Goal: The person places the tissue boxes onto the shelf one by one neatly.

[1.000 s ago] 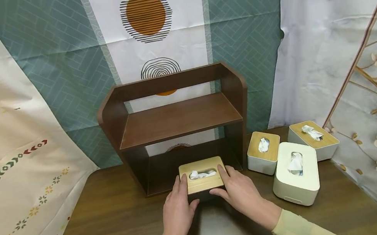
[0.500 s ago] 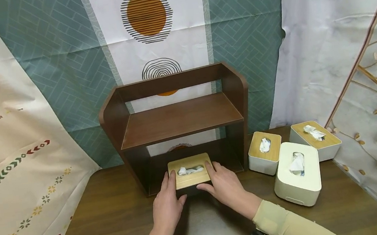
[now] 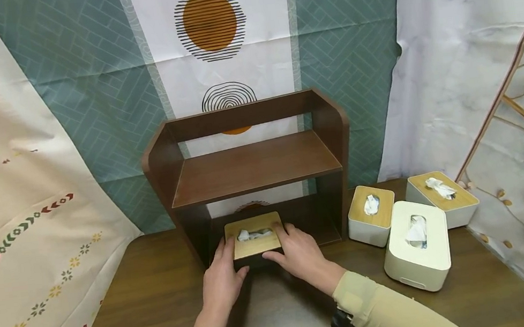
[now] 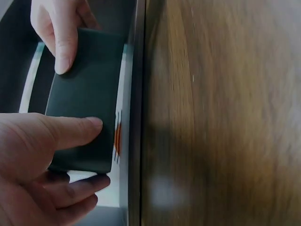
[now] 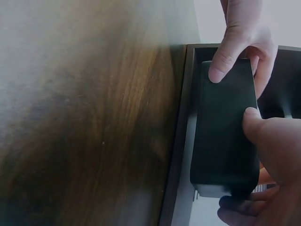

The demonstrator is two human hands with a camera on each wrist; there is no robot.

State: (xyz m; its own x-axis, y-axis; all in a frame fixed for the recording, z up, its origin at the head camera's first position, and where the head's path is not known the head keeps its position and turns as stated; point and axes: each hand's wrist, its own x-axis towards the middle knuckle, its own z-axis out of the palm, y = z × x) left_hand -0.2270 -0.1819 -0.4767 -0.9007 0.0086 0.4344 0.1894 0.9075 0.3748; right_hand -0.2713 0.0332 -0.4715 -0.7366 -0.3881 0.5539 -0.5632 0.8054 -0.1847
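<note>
Between my two hands is a tissue box (image 3: 255,248) with a light wooden lid, a dark body and white tissue showing in its slot. It stands at the lower compartment of a dark brown shelf (image 3: 252,165), towards the left side. My left hand (image 3: 221,282) grips the box's left end, its thumb against the dark front face (image 4: 87,96). At the right end my right hand (image 3: 301,256) holds it, fingers on the lid's edge and thumb on the front. In the right wrist view the dark box (image 5: 225,136) lies within the shelf's frame. Its underside is hidden.
To the right of the shelf stand a small wooden-lidded tissue box (image 3: 370,216), an all-cream tissue box (image 3: 406,263) and a larger wooden-lidded tissue box (image 3: 460,200). The upper shelf board is bare. Patterned cloths (image 3: 104,95) hang behind the wooden table (image 3: 137,302).
Both hands have carried the dark tissue box leftward and slightly further into the lower compartment. The grip is unchanged, and the other boxes have stayed in place.
</note>
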